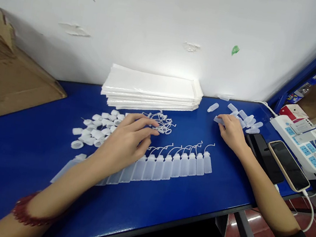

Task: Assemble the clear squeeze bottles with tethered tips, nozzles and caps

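Note:
My left hand is over the row of bottles, fingers stretched out and slightly apart. Its fingertips are at the near edge of a tangled heap of thin white strap rings, and I see nothing held in them. Below it runs a row of flat translucent bottles, many with a white strap sticking up from the neck; hand and forearm hide part of the row. My right hand is closed, fingertips gripping a small translucent bottle beside a loose group of similar bottles.
White caps lie heaped left of my left hand. Flat white padded envelopes are stacked against the wall. Two phones and a power strip with cables are at the right. A cardboard box stands at the left.

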The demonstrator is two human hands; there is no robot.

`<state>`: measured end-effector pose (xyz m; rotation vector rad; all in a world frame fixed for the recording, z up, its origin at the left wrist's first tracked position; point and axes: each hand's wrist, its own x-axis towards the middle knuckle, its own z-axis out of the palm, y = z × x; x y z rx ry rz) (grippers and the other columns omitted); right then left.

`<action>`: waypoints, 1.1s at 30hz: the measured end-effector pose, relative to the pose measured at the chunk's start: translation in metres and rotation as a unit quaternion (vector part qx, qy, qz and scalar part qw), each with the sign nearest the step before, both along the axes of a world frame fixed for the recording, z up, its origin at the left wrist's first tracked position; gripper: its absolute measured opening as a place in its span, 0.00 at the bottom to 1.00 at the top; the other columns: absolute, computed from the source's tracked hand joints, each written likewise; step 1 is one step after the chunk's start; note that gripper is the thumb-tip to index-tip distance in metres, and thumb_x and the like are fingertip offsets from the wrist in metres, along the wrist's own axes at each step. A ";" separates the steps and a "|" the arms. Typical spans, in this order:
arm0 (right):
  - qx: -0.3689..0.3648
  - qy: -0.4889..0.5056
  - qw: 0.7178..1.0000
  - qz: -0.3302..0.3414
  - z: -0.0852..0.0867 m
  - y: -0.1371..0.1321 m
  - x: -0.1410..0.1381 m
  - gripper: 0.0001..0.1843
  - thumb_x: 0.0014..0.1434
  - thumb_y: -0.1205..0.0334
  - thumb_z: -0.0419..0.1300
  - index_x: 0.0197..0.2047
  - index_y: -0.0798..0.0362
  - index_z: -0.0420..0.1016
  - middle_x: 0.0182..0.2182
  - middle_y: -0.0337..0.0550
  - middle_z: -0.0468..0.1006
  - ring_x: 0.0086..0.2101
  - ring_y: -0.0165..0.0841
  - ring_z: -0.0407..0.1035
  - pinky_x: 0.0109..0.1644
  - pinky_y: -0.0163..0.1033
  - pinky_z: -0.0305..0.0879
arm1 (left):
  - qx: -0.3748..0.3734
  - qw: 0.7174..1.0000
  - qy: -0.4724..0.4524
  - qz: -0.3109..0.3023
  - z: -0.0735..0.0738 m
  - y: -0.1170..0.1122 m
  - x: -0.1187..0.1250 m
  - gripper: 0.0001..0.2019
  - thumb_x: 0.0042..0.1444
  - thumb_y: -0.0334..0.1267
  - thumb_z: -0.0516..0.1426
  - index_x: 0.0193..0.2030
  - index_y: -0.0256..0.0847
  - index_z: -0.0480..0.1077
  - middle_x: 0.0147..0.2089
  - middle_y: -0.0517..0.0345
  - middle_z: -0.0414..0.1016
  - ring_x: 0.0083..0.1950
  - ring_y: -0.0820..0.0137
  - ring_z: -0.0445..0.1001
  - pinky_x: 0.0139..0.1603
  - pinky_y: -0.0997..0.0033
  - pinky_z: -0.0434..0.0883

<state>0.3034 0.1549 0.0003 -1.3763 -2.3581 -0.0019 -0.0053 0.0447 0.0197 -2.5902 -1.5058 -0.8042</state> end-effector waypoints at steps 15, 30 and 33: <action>-0.086 0.245 0.964 0.049 0.022 -0.032 -0.012 0.12 0.59 0.65 0.60 0.48 0.53 0.71 0.42 0.47 0.81 0.41 0.38 0.76 0.49 0.46 0.73 | 0.060 0.994 -0.086 0.044 0.012 -0.006 0.010 0.09 0.64 0.35 0.53 0.43 0.42 0.75 0.44 0.52 0.80 0.46 0.62 0.78 0.44 0.60 0.78; -0.400 0.424 0.769 0.264 0.046 -0.100 -0.041 0.20 0.61 0.64 0.64 0.56 0.45 0.71 0.43 0.41 0.75 0.38 0.30 0.75 0.40 0.37 0.73 | 0.016 0.963 -0.268 0.028 0.034 -0.048 0.056 0.05 0.60 0.31 0.59 0.36 0.44 0.75 0.36 0.60 0.76 0.32 0.74 0.75 0.27 0.76 0.74; -0.424 0.451 0.741 0.259 0.047 -0.098 -0.039 0.16 0.62 0.62 0.63 0.53 0.44 0.74 0.46 0.41 0.73 0.37 0.30 0.76 0.42 0.39 0.73 | 0.001 0.956 -0.290 0.052 0.035 -0.048 0.055 0.04 0.59 0.32 0.60 0.34 0.44 0.75 0.36 0.60 0.74 0.31 0.75 0.73 0.22 0.78 0.69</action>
